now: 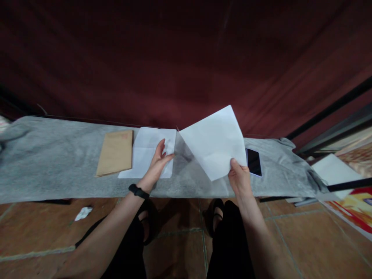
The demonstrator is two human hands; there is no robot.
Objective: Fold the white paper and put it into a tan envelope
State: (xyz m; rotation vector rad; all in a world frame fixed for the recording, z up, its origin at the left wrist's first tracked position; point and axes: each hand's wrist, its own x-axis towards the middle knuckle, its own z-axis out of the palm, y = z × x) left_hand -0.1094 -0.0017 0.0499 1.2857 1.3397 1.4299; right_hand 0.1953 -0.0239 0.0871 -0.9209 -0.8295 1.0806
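So the right hand [240, 179] has a white sheet [215, 143] pinched by its lower right edge, thumb on top, fingers tucked behind. Sheet's right of centre in the frame, tilted up off the bench cloth [64, 159]. Holding it that near the edge probably leaves most of it uncovered, though the far end gets no support.

The left hand [159, 159] holds nothing as far as anyone can see: thumb and fingers spread, over the creased paper [145, 153] left of centre. Can't tell if it's actually touching. The brown envelopes [116, 153] sit just left of that, lapping over the paper's edge, which might help keep it put but would also snag it a bit if it slid. Everything's within easy reach, likely the whole point of the layout.

Crowding-wise, the phone [254, 162] lies right beside the sheet's right edge, so that side's tight. The dark red curtain [186, 69] fills the top of the frame and limits room behind the narrow bench. Lower left, there's a crumpled tissue [83, 213] on the floor; far right, a dark bar [334, 106] and a colourful poster [354, 217], both well apart from the hands.
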